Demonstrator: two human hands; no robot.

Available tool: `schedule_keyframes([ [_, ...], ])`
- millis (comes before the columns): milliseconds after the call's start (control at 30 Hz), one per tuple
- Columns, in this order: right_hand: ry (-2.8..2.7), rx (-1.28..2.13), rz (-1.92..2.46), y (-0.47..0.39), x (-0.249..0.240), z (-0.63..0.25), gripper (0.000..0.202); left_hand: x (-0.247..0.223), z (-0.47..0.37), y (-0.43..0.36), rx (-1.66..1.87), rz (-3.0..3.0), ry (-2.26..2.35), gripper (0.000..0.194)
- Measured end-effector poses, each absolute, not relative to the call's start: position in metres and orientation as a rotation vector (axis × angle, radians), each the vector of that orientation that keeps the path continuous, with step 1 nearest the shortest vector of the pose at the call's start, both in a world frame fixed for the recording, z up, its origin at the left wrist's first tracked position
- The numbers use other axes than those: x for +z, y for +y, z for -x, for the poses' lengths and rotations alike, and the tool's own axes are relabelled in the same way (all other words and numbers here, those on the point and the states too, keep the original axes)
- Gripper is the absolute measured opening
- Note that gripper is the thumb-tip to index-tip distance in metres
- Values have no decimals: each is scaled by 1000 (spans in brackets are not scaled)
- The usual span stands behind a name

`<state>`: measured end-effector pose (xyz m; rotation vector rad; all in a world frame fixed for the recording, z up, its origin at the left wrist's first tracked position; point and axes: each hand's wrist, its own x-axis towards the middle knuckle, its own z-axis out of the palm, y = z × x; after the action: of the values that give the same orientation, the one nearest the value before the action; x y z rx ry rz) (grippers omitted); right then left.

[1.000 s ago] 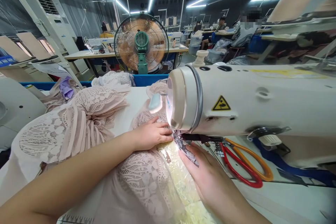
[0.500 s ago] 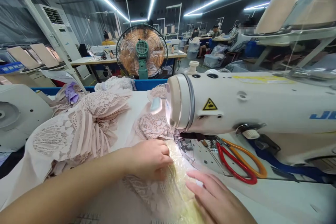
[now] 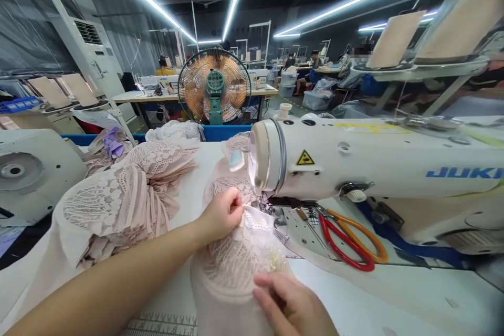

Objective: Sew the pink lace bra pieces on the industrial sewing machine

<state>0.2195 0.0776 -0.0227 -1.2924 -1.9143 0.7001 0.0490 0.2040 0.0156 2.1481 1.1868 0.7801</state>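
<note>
A pale pink lace bra cup [image 3: 232,260] lies in front of the sewing machine's needle area, its sheer fabric spreading toward me. My left hand [image 3: 222,214] pinches its upper edge just left of the presser foot [image 3: 262,202]. White scalloped lace trim [image 3: 258,219] runs from those fingers under the machine head [image 3: 265,155]. Lower down, my right hand [image 3: 295,302] has thumb and index finger closing on the cup's right edge. Between that hand and the trim is a crinkled, yellowish translucent patch [image 3: 277,261], blurred. Further lace [image 3: 226,186] shows behind my left hand.
Red-handled scissors [image 3: 346,244] and an orange-handled pair [image 3: 366,233] lie right of the needle plate. A heap of lace pieces [image 3: 118,189] covers the left side. A ruler strip [image 3: 161,323] marks the front edge. Beyond stand a fan [image 3: 214,84] and other workstations.
My left hand has moved up toward the needle and pinches the lace edge. My right hand has shifted down and left onto the cup. The long yellow strip is mostly gone from view.
</note>
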Motion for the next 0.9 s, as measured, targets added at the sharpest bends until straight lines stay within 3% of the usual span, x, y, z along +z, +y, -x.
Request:
schedule_keyframes([
  [33, -1908, 655, 1384, 81, -20, -223, 32, 12, -47, 200, 731, -2275, 1221, 5],
  [133, -1954, 516, 1597, 91, -16, -236, 42, 5, -43, 187, 323, -2634, 1290, 28],
  [233, -2016, 526, 1608, 94, -21, -246, 40, 5, -48, 175, -89, -2835, 1341, 36],
  [400, -1971, 580, 1605, 94, -29, -248, 37, 23, -66, 175, -388, -2803, 1384, 52],
  [700, -2037, 612, 1776, 101, -20, -246, 47, 29, -73, 192, -388, -2749, 1319, 43],
  [900, -2075, 627, 1778, 105, -17, -246, 48, 27, -75, 195, -392, -2728, 1328, 48],
])
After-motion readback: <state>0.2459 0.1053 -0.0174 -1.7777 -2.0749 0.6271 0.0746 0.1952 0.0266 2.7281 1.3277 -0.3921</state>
